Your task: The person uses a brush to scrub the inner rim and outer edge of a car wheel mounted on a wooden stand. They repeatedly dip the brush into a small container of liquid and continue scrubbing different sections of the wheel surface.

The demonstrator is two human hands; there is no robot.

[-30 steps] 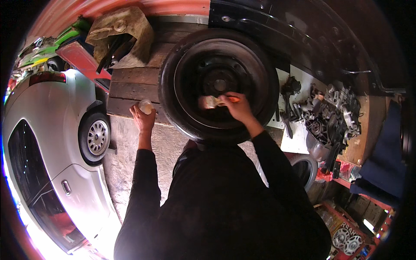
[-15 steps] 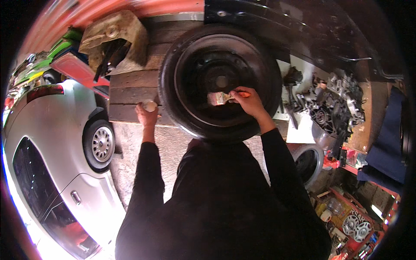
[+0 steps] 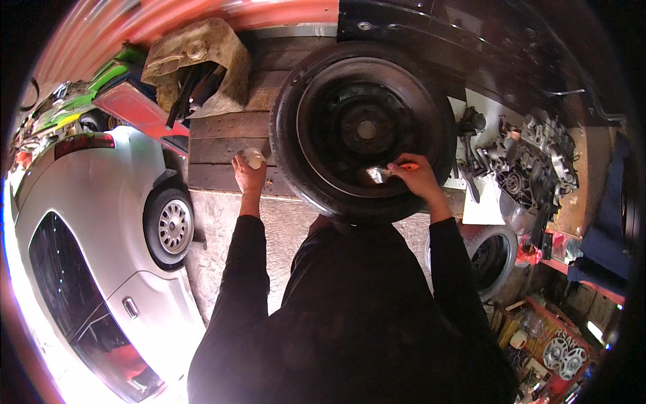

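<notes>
A black tyre (image 3: 286,135) on a dark steel rim (image 3: 336,128) lies flat on a wooden plank bench (image 3: 225,149). In my right hand (image 3: 418,178) is a paintbrush with an orange handle (image 3: 408,166). Its bristles (image 3: 374,176) are at the near inner part of the rim; whether they touch it I cannot tell. Left of the tyre, my left hand (image 3: 249,178) is closed round a small round white container (image 3: 254,158) at the bench's near edge. What is inside the container I cannot make out.
A cut-open dirty jug (image 3: 232,67) with dark tools stands at the back left. Right of the tyre lie greasy engine parts (image 3: 518,168). Another wheel (image 3: 488,259) stands below them. A silver car (image 3: 87,222) is parked on the left. Hubcaps (image 3: 564,358) rest at the lower right.
My right hand has moved the brush right and nearer to me along the rim. The whole view has shifted slightly; my left hand still holds the white container beside the tyre.
</notes>
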